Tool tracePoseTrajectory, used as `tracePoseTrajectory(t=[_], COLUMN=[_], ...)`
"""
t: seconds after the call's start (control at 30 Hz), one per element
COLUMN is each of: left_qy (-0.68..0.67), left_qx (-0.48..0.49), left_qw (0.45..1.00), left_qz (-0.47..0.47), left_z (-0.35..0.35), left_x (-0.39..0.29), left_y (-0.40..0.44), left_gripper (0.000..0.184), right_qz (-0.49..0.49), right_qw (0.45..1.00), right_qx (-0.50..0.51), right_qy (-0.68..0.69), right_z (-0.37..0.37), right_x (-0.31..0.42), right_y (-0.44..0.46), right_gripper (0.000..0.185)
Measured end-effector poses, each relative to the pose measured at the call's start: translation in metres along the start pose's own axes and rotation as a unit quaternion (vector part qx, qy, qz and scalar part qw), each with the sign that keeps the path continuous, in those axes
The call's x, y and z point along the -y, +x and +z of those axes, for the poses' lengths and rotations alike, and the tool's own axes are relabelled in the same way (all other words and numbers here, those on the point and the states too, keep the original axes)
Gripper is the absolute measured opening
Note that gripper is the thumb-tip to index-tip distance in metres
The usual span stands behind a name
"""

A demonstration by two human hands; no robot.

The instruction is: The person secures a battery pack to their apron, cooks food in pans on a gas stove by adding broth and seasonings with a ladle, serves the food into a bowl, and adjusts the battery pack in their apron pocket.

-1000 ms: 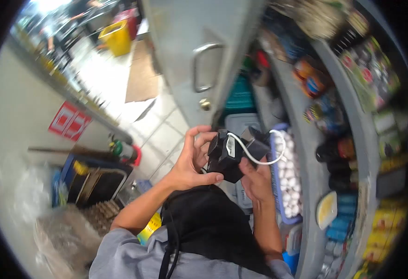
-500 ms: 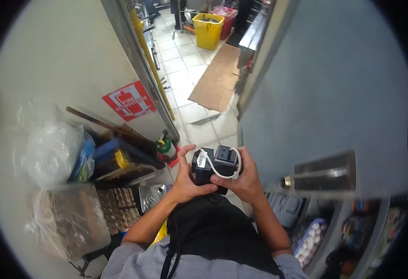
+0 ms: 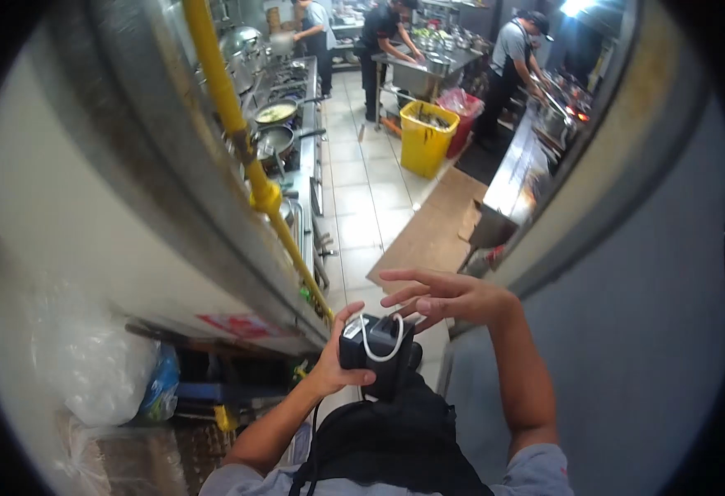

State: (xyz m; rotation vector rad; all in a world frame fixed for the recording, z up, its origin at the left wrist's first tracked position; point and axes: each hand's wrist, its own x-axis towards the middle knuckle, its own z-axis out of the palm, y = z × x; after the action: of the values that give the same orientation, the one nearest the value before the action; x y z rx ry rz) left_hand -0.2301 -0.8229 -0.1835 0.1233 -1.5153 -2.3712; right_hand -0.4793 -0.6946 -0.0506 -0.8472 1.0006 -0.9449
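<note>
In front of my apron, my left hand [image 3: 339, 357] is wrapped round the side of a black boxy device [image 3: 370, 351]. A short white cable loops over its top, and a white label sits on its upper left corner. My right hand [image 3: 453, 298] hovers over the device's upper right side, palm down with fingers stretched and spread. Whether a fingertip touches the device I cannot tell.
A doorway leads to a tiled kitchen aisle, with a yellow pipe [image 3: 251, 161] along its left side. Pans [image 3: 276, 112] stand on the left stove. Cardboard [image 3: 428, 223] lies on the floor before a yellow bin [image 3: 427, 140]. Three people work beyond; bagged goods [image 3: 102, 355] sit lower left.
My right hand has let go of the device and risen above it, fingers spread; my left hand keeps hold. The view has tilted up and come closer to the doorway, showing more kitchen.
</note>
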Motion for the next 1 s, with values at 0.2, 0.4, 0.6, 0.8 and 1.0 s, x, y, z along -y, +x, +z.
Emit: tracePoseTrajectory(t=[0.2, 0.4, 0.6, 0.8, 1.0], left_qy=[-0.071, -0.066, -0.094, 0.138, 0.024], left_qx=[-0.033, -0.048, 0.007, 0.133, 0.237], left_qw=[0.997, 0.995, 0.987, 0.982, 0.965], left_qz=[-0.027, -0.062, -0.129, 0.002, -0.109], left_z=[-0.030, -0.052, -0.120, -0.215, -0.244], left_x=[0.005, 0.007, 0.036, 0.008, -0.055], left_y=[0.106, 0.187, 0.298, 0.492, 0.679], left_gripper=[0.123, 0.102, 0.099, 0.139, 0.120], right_qz=[0.019, -0.104, -0.072, -0.163, -0.122], right_qw=[0.861, 0.792, 0.806, 0.858, 0.939], right_qx=[0.291, 0.371, 0.361, 0.218, 0.018], right_qy=[-0.417, -0.473, -0.462, -0.435, -0.322], right_z=[-0.111, -0.185, -0.289, -0.425, -0.532], right_x=[0.073, 0.104, 0.122, 0.158, 0.236], right_y=[0.115, 0.172, 0.212, 0.267, 0.268], right_gripper=[0.116, 0.107, 0.103, 0.094, 0.098])
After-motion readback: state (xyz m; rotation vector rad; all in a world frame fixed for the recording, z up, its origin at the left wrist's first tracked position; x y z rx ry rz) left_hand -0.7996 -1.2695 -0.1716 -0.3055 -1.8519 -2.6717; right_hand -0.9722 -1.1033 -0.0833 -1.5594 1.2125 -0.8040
